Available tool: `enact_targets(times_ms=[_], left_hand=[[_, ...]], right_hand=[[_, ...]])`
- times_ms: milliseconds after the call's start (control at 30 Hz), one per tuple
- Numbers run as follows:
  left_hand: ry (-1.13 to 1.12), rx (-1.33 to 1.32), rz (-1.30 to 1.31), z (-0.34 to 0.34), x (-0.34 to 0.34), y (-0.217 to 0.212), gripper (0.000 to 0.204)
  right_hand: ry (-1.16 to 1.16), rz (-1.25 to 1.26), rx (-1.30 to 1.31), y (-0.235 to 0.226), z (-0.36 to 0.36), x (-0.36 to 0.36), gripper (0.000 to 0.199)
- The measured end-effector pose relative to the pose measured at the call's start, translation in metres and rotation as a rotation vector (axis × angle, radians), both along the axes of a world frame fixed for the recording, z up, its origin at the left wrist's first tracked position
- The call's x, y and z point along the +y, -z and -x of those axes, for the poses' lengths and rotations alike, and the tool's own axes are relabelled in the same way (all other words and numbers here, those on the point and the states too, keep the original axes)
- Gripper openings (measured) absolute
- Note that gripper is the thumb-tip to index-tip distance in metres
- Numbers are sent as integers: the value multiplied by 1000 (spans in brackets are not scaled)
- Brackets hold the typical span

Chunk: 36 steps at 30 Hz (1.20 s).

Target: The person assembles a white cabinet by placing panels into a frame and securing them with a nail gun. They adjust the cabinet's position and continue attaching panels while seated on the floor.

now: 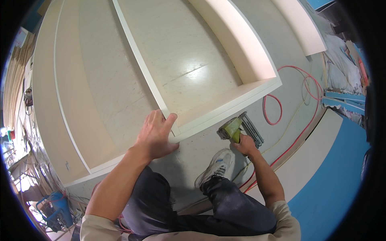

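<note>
A large cream-coloured panel frame (225, 105), like a cabinet carcass, lies on the floor before me with a divider (140, 64) running away from me. My left hand (157, 134) grips the near edge where the divider meets it, thumb on top and fingers wrapped around the joint. To the right, my right hand (245, 145) is closed around the handle of a green nail gun (230, 129) with a dark magazine (251, 129). The nail gun is held low, just outside the frame's near edge and apart from it.
A red air hose (297, 140) and a thin yellow line (290, 122) curl over the floor at right. Blue and white sheets (335, 160) lie at the lower right. A blue compressor-like machine (60, 209) stands at lower left. My shoe (217, 166) is near the frame.
</note>
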<state>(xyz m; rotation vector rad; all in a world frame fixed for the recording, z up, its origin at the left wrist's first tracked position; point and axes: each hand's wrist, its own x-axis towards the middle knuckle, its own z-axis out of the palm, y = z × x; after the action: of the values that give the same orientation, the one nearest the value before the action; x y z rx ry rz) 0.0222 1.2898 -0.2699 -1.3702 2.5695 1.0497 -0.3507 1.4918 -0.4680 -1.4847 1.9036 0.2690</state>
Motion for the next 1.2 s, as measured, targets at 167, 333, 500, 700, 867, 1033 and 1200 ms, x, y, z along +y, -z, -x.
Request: enact_targets(times_ms=[167, 333, 500, 700, 867, 1033, 1200], left_hand=[[-3, 116, 131, -3, 6, 18, 70], [-56, 85, 129, 3, 11, 12, 72], [-67, 140, 112, 5, 7, 21, 75], [17, 154, 80, 11, 4, 26, 79], [36, 76, 33, 6, 2, 9, 83], [0, 58, -16, 0, 2, 11, 78], [16, 87, 50, 10, 6, 17, 77]], right_hand=[[-213, 22, -162, -49, -4, 5, 43], [-433, 154, -204, -122, -36, -9, 30], [-534, 185, -142, -138, -58, -11, 19], [-596, 306, -186, -162, -76, -23, 31], [-781, 479, -204, -193, -85, -40, 67], [-891, 443, -328, -203, -68, -43, 70], [-867, 326, -209, -184, -79, -40, 59]])
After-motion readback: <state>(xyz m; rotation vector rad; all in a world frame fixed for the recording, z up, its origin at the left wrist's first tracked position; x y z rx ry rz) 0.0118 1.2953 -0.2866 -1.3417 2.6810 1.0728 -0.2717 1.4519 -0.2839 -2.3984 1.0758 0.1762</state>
